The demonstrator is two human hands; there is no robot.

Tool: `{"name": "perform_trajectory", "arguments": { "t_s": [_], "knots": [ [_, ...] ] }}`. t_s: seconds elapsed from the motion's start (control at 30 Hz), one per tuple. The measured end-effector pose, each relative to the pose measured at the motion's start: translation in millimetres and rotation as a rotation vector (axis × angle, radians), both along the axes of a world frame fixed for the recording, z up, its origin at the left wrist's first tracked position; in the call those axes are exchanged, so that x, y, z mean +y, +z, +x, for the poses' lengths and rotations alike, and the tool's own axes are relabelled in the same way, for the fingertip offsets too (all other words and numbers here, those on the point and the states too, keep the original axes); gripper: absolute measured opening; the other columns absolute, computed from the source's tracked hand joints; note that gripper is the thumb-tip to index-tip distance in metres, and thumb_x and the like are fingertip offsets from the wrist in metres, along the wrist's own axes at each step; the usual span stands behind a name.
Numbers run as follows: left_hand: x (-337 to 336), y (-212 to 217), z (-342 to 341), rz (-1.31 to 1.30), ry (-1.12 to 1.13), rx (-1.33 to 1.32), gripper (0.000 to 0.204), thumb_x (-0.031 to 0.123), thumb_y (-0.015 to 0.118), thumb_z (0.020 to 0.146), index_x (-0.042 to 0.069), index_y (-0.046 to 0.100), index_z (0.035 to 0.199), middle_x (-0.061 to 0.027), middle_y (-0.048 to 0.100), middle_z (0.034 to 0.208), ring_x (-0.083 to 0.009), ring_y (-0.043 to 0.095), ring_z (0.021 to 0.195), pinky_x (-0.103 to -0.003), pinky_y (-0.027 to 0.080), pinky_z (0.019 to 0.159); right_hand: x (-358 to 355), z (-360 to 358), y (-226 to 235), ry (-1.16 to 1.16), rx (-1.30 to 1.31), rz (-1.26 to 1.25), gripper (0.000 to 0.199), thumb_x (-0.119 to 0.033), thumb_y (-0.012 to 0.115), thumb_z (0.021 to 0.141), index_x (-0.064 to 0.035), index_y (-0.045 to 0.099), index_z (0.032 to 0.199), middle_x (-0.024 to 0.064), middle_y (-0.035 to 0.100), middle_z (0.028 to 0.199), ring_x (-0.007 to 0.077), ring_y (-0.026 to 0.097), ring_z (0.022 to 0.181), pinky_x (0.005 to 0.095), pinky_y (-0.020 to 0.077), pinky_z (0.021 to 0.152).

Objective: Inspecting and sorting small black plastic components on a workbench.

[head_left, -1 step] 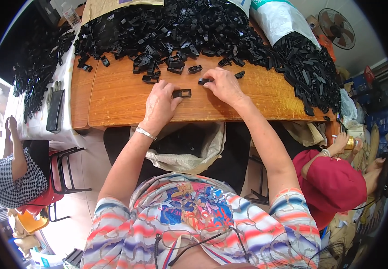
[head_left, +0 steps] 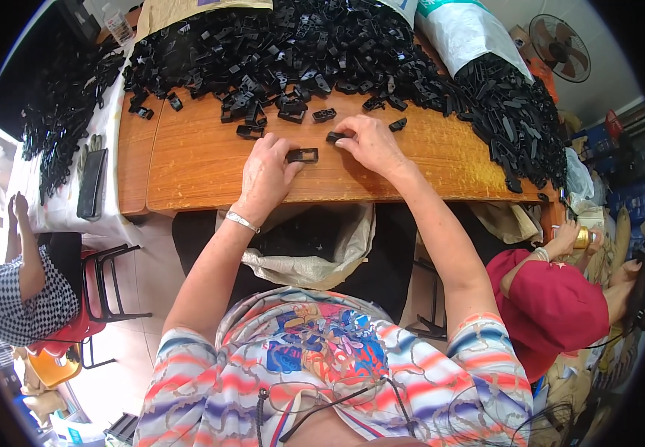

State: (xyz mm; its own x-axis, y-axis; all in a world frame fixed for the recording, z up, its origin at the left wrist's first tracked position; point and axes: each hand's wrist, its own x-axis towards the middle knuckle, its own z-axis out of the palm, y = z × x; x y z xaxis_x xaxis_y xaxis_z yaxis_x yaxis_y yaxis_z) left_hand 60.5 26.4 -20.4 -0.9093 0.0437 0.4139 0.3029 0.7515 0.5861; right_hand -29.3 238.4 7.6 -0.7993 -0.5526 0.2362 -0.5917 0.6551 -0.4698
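My left hand (head_left: 265, 165) is closed on one end of a black rectangular plastic frame (head_left: 306, 155) with an opening in its middle. To its right, my right hand (head_left: 371, 144) pinches a small black plastic piece (head_left: 334, 138) between thumb and fingers, just above the wooden table (head_left: 211, 167). A gap separates the two pieces. Loose black parts lie close by, among them a small block (head_left: 324, 115) between the hands and another piece (head_left: 398, 124) just beyond my right hand.
A large heap of black plastic parts (head_left: 293, 56) covers the table's far side. At right, a white bag (head_left: 464, 37) spills long black pieces (head_left: 501, 104). An open sack (head_left: 300, 272) hangs below the front edge. Other people sit at left (head_left: 24, 298) and right (head_left: 553, 305).
My right hand has shifted slightly left with its black piece, toward the frame. My left hand has stayed in place.
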Motion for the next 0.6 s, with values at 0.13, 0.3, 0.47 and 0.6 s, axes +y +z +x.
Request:
{"name": "perform_trajectory", "arguments": {
  "t_s": [0.13,0.3,0.47,0.6],
  "knots": [
    [-1,-3,2,0.015,0.014,0.018,0.027,0.009,0.075,0.073,0.006,0.065,0.098,-0.0113,0.056,0.092,-0.0318,0.055,0.092,-0.04,0.047,0.079,-8,10,7,-0.04,-0.352,-0.109,0.017,-0.015,0.067,0.085,-0.0016,0.07,0.095,0.018,0.07,0.087,0.0346,0.067,0.083,0.0401,0.0524,0.075],
    [0,-3,3,0.024,0.019,0.026,0.028,0.009,0.075,0.074,0.005,0.064,0.099,-0.0114,0.056,0.091,-0.0312,0.055,0.091,-0.04,0.047,0.079,-10,15,2,-0.123,-0.251,-0.113,0.025,-0.021,0.061,0.091,0.0011,0.067,0.1,0.0221,0.069,0.091,0.0368,0.067,0.085,0.0432,0.0522,0.076],
    [9,1,10,0.067,-0.008,0.034,0.042,0.008,0.075,0.072,0.003,0.059,0.111,-0.0134,0.058,0.094,-0.0329,0.056,0.09,-0.041,0.047,0.081,-10,28,3,-0.168,-0.086,-0.034,0.03,-0.026,0.064,0.09,0.0008,0.064,0.104,0.0226,0.069,0.094,0.0373,0.067,0.088,0.0449,0.0519,0.077],
    [27,12,28,0.122,-0.182,-0.034,0.04,0.004,0.072,0.074,0.003,0.057,0.112,-0.0137,0.059,0.093,-0.0331,0.057,0.09,-0.041,0.048,0.08,-10,33,8,-0.201,-0.044,0.073,0.029,-0.025,0.068,0.086,-0.001,0.065,0.102,0.0208,0.068,0.096,0.0368,0.066,0.089,0.0447,0.0517,0.077]
  ]
}}
